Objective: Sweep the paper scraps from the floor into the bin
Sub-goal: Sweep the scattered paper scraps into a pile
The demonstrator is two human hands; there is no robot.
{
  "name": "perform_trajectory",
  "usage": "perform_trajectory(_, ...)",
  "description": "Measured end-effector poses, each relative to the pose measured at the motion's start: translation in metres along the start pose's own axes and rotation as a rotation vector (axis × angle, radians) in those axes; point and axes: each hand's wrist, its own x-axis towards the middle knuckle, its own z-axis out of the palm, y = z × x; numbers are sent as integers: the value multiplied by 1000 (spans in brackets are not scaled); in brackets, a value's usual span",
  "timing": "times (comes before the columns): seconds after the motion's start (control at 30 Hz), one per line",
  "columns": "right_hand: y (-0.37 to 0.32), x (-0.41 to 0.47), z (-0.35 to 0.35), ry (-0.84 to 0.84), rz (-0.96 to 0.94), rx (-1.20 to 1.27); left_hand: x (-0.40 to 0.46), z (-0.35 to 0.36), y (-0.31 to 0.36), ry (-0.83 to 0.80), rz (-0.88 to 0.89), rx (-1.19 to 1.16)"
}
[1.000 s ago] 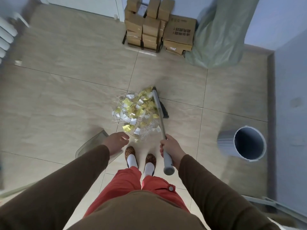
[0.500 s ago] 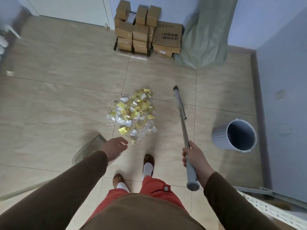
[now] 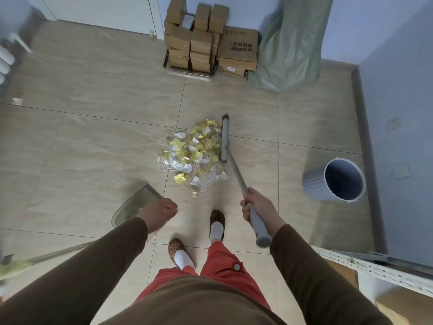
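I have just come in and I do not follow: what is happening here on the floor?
A person is sweeping. The right hand grips the broom handle, and the broom head rests against the right side of a pile of yellow and white paper scraps. The left hand holds a clear dustpan low beside the pile. The grey bin lies tipped on the right, no scraps visible inside.

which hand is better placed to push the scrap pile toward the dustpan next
Right, probably: the right hand grips the broom, whose head sits against the paper scraps. The left hand holds the dustpan.
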Motion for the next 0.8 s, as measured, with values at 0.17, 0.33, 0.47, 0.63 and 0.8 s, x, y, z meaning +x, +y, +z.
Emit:
perform_trajectory(0.17, 16, -36, -9, -136, -38, 283, -6, -8, -5, 4, 12, -13)
perform_trajectory(0.33, 21, -47, -11, -103, -88, 182, -7, -7, 1, -4, 48, 25)
perform_trajectory(0.47, 29, -50, -6, -63, -101, 160, -8, -4, 4, -4, 43, 12)
perform_trajectory(0.63, 38, -54, -12, -50, -97, 321, -9, -4, -2, -10, 47, 15)
perform_trajectory(0.8, 32, -62, -32, -218, -85, 663, -11, -4, -4, -8, 40, 20)
